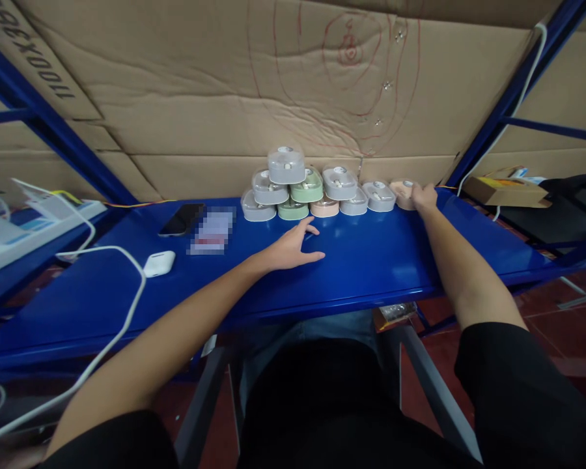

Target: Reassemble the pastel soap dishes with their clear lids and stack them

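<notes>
Several small round-cornered cases with clear lids are stacked against the cardboard back wall on the blue shelf (pixel 381 260). A grey case (pixel 286 165) tops the pile, with green cases (pixel 306 187) and a pink one (pixel 325 207) below. My left hand (pixel 293 247) rests flat on the shelf just in front of the pile, fingers spread, holding nothing. My right hand (pixel 424 195) reaches to the pile's right end and lies on a peach case (pixel 401 193), fingers curled over it.
A black phone (pixel 180 219) and a blurred card (pixel 211 231) lie left of the pile. A white earbud case (pixel 159 263) with a white cable (pixel 127 306) sits nearer the front edge. A cardboard box (pixel 505 190) lies on the neighbouring shelf at right.
</notes>
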`<state>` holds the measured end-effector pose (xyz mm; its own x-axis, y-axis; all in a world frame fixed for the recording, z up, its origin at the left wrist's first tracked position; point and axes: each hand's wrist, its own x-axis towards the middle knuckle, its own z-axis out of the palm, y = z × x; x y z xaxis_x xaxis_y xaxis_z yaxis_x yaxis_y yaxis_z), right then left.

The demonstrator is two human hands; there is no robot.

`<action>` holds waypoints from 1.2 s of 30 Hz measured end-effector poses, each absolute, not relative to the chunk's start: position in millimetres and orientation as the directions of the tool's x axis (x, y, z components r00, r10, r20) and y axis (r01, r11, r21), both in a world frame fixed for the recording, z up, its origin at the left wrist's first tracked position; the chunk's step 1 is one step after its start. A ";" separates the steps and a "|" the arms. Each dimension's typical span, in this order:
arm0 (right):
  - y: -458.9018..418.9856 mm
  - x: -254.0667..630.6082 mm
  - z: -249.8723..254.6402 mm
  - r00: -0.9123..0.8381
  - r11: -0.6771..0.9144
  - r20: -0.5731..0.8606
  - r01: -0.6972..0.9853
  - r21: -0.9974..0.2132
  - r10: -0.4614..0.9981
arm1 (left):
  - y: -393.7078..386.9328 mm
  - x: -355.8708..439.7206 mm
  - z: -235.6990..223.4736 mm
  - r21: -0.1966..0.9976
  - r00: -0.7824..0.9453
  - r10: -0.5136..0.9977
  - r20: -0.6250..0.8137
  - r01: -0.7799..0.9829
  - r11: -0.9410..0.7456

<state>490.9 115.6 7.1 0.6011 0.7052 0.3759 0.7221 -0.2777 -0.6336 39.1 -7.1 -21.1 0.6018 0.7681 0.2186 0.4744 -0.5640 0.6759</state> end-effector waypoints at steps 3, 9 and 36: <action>117.6 479.6 3.0 0.652 -0.319 0.310 0.662 -0.678 0.692 | -7.9 39.0 -19.9 0.673 0.605 0.768 0.210 0.480 -0.562; 93.8 469.0 20.6 0.611 -0.190 0.512 0.734 -0.652 0.603 | -7.1 39.0 -20.4 0.666 0.612 0.762 0.212 0.480 -0.571; 43.6 367.7 69.7 0.015 0.350 0.515 0.716 -0.604 0.857 | -5.9 37.7 -13.9 0.728 0.476 0.814 0.332 0.420 -0.542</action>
<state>367.7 43.6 69.7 0.0151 0.8570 0.5151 0.7158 0.3504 -0.6040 37.7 -5.9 -13.9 0.4760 0.8144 0.3318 0.4205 -0.5422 0.7275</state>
